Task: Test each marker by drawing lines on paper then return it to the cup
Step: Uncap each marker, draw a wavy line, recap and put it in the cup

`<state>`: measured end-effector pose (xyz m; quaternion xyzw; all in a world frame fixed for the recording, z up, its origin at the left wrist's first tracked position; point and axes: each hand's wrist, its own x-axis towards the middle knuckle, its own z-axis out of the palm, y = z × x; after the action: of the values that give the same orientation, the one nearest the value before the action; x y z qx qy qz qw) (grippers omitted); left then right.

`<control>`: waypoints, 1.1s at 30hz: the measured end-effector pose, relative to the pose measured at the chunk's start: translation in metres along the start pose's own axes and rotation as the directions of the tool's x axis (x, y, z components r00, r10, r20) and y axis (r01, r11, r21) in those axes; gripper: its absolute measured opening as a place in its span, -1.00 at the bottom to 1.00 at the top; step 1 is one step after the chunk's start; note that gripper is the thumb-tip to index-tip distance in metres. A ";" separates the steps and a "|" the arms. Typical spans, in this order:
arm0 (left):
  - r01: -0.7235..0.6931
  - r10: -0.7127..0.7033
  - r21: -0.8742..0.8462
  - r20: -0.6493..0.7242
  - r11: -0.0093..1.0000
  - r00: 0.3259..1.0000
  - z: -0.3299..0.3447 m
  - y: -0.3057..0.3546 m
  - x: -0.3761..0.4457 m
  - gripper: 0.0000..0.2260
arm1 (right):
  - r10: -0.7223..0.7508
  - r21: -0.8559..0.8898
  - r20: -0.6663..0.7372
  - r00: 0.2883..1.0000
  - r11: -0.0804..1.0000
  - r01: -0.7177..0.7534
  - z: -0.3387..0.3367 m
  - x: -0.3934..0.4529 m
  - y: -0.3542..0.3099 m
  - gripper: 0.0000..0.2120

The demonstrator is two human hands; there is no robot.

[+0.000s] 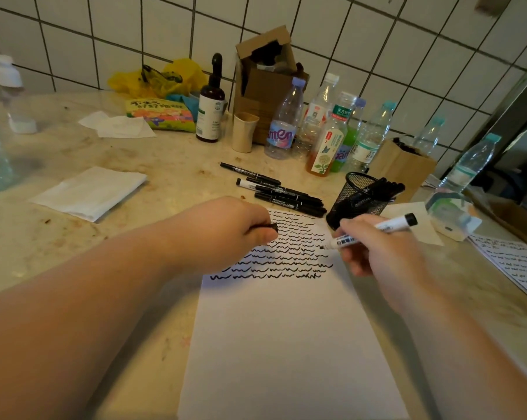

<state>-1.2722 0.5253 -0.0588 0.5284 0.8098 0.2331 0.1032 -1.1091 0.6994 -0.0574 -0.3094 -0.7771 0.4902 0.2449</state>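
A: How far along does the testing look?

B: Well into it. The paper carries many rows of black squiggles across its top part, while the lower part, nearer the person than the fingers, is blank. The right hand holds a white-barrelled marker, fingers curled round the barrel, its tip down on the sheet at the right end of a row.

A: And the left hand?

B: The left hand rests on the squiggled area, fingers pinching a small dark piece, probably the cap of that marker.

A: Where is the cup?

B: The black mesh cup stands just beyond the right hand's fingers, touching the paper's far right corner. Several dark markers lean out of it, so those seem done.

A: What is left?

B: A bunch of loose markers lies on the table beyond the fingers of both hands, just left of the cup. Judging by that, these still wait for their lines. The marker in hand also needs capping and dropping into the cup
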 end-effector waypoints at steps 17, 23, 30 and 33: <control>0.015 -0.022 0.199 0.033 0.980 0.999 0.013 -0.024 0.003 -0.79 | 0.046 -0.032 -0.069 0.997 0.998 -0.048 -0.003 -0.003 0.028 -0.69; 0.013 -0.019 0.210 0.027 0.978 0.999 0.015 -0.023 0.003 -0.81 | 0.045 -0.009 -0.053 0.998 0.999 -0.045 -0.001 -0.003 0.030 -0.71; 0.007 -0.012 0.220 0.021 0.976 1.000 0.016 -0.026 0.005 -0.80 | 0.043 -0.045 -0.040 0.998 0.998 -0.045 0.000 -0.001 0.032 -0.74; -0.002 -0.003 0.219 0.019 0.976 1.000 0.016 -0.026 0.004 -0.79 | 0.049 -0.062 -0.065 0.997 0.997 -0.053 -0.001 0.000 0.033 -0.72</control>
<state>-1.2887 0.5249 -0.0850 0.5386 0.8297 0.1371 0.0521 -1.1008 0.7108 -0.0874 -0.3522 -0.7761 0.4612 0.2470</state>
